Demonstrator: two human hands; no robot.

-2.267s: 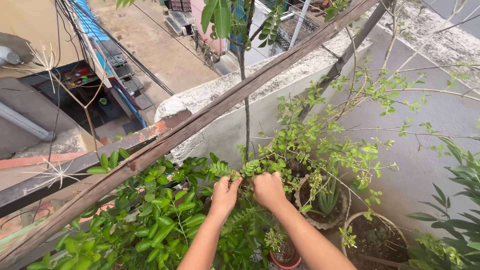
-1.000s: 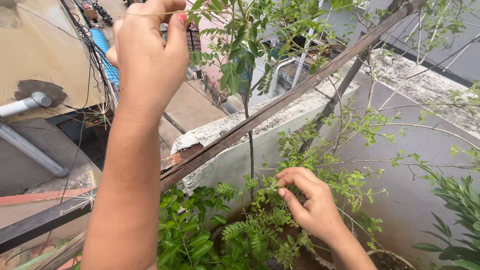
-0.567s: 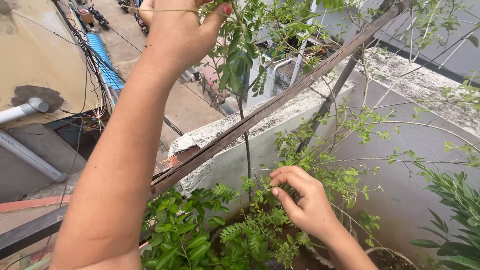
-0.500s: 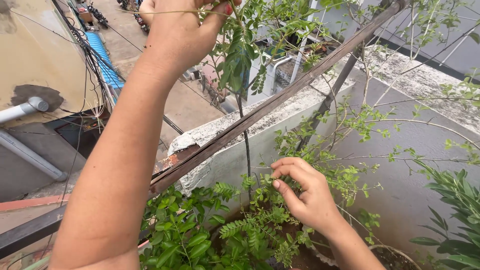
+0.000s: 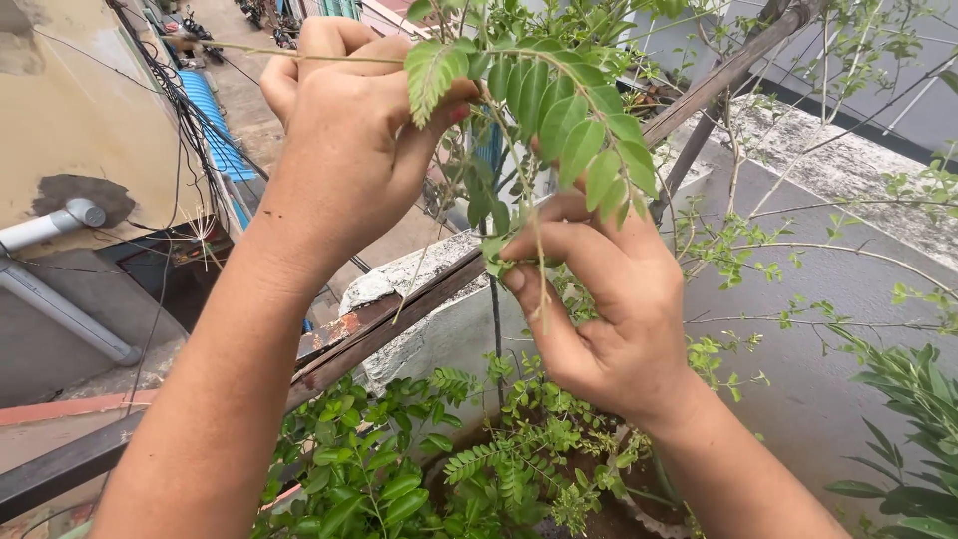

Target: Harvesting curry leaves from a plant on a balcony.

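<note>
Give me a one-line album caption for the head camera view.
Left hand and right hand grip a thin leafy green sprig above potted plants by a rusty metal railing.

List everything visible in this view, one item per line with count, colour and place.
leafy sprig: one, green, top centre, between both hands
thin stem: one, dark, rising from the pot plants below
potted plants: several, green, bottom centre
rail: one, rusty brown, slanting from lower left to upper right
parapet wall: one, grey, behind the rail
drain pipe: one, grey, left wall
cables: a bundle, black, upper left
blue awning: one, upper left, on the street below
left hand: pinching the sprig at its top
right hand: fingers closed round the sprig's lower stalk
</note>
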